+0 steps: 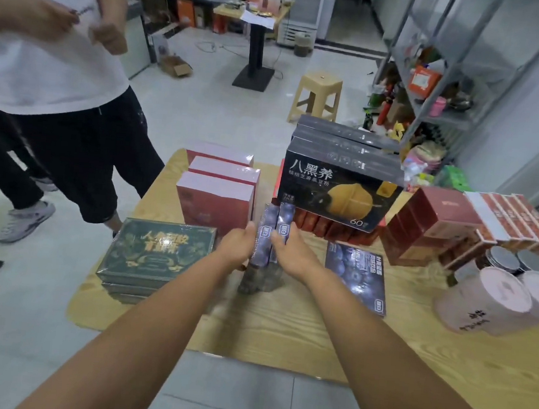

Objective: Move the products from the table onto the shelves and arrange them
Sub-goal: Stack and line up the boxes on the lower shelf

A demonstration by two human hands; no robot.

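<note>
Left hand (237, 245): gripping the left side of two upright blue boxes (272, 233).
Right hand (291, 253): gripping their right side.
Boxes: standing mid-counter (284, 331), black box (337, 190) at 1 o'clock.

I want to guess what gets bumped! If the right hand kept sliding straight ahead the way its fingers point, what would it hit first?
Probably the row of red packets under the big black box. The right hand already holds the blue boxes. Depth is hard to judge.
</note>
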